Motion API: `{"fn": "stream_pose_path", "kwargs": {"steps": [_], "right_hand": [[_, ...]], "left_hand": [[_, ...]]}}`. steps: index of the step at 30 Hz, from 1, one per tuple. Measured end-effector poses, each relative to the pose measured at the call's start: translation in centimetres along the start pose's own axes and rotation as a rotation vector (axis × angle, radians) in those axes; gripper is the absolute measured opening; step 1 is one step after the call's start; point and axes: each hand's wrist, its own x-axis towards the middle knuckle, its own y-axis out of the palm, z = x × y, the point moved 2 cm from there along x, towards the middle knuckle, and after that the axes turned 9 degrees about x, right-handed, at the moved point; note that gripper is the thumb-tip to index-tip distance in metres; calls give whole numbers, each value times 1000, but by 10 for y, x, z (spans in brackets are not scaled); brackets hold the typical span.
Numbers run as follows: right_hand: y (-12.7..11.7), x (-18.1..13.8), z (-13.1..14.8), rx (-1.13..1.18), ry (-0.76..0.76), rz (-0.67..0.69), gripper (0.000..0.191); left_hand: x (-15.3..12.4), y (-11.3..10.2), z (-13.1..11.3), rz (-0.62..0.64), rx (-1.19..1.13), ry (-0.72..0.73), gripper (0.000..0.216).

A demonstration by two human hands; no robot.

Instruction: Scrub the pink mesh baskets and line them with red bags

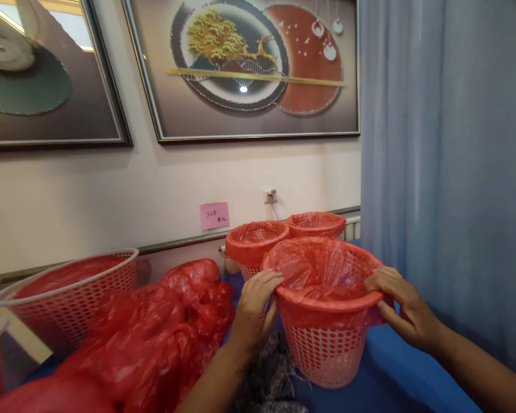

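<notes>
A perforated plastic basket (327, 350) stands on the blue surface in front of me, lined with a thin red plastic bag (322, 258). The bag is folded outward over the basket's rim all round. On the left side of that rim my left hand (258, 304) is closed, fingers over the edge and thumb outside. My right hand (399, 304) grips the opposite side, fingers over the rim and thumb below. Dark patterned cloth (273, 373) lies beside the basket's base, partly behind my left forearm.
Two more red-lined baskets, one nearer (251, 252) and one farther (316, 229), stand behind. Crumpled red bags (146, 327) pile up at left, beside a wide basket (107, 281). A blue curtain (413, 143) hangs at right. A pink note (214, 216) is on the wall.
</notes>
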Motion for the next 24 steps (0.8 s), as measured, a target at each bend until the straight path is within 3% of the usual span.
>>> {"fn": "stream_pose_path", "kwargs": {"steps": [5,8,12,17,20,22,24], "right_hand": [[5,-20,7,-247,-5,-291,45],[17,-20,39,-236,-96,-215,50],[38,5,77,-225,-209,-55,46],[56,29,73,-255,-148,-99,27],[58,24,62,-271,-140,-139,30],[57,19,59,-249,-124,-135,35],[57,16,59,-230,-112,-139,36]], "left_hand": [[-5,14,-15,-81,-97,-20,37],[-7,21,-26,-140,-93,-45,37],[-3,28,-49,-143,-117,-58,38],[-10,33,-75,-125,-201,-84,50],[-21,30,-61,-244,-250,-303,44],[-26,27,-40,-361,-351,-580,38],[-28,27,-16,-412,-570,-918,47]]}}
